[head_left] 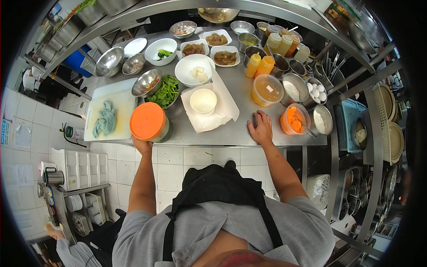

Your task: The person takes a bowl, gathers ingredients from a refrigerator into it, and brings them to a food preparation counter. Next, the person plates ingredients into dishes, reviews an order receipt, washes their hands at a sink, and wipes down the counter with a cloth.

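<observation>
At the front edge of the steel table, my left hand is right against a tub with an orange lid. Its fingers are hidden by the tub, so whether they grip it does not show. My right hand lies on the bare steel with fingers apart, holding nothing. Between my hands, a small cream-coloured bowl stands on white paper. Behind it is a white bowl with pale pieces inside. Just right of my right hand stands a clear container of orange slices with a spoon in it.
A cutting board with a teal cloth lies left, near a bowl of chopped greens. Yellow squeeze bottles, a lidded tub and eggs stand right. A shelf rail crosses overhead. Another person's sleeve shows lower left.
</observation>
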`<state>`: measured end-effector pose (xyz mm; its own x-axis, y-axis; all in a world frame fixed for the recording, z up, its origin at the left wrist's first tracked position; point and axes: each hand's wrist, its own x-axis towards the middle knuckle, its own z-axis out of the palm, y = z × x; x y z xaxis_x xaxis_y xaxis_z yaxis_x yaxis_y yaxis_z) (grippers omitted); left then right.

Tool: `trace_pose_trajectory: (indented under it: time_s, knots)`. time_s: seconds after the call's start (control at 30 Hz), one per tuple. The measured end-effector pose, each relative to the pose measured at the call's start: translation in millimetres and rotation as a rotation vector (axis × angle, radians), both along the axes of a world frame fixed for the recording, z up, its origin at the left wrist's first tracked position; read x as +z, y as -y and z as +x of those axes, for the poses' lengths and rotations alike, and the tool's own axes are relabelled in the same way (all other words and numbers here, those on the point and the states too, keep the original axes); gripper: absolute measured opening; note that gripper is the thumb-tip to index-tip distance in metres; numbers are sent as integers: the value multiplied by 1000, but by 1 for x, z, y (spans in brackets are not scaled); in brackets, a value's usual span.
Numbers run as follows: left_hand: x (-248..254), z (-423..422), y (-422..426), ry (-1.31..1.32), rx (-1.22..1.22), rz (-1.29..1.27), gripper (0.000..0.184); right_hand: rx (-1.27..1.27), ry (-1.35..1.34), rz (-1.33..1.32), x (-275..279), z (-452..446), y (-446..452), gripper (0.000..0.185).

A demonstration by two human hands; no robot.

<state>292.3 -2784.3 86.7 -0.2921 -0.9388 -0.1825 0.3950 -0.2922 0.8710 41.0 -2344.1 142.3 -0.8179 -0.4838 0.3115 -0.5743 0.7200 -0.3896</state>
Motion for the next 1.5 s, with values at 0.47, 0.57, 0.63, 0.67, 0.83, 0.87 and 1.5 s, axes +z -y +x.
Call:
trace_pose_trajectory:
  time_s: [0.47, 0.57, 0.63, 0.67, 0.83, 0.87, 1.5]
  knots:
    - [-46, 9, 27, 62, -25, -110, 31, -3, 17, -1, -1, 0, -1, 44]
    - [-12, 4, 8, 64, -27, -105, 32, 2, 10, -5, -1, 0, -1, 44]
    - [7, 0, -3, -90, 0, 111, 32, 3, 11, -9, 1, 0, 0, 44]
    - [5, 1, -2, -66, 3, 87, 31, 2, 12, -9, 1, 0, 0, 44]
    - [-5, 2, 3, -9, -5, 9, 28, 4, 2, -4, 0, 0, -1, 44]
    - [-4, 1, 3, -72, 3, 73, 27, 3, 3, -4, 0, 0, -1, 44]
    - [-17, 2, 10, -37, 29, 76, 27, -1, 16, -5, 2, 0, -1, 43]
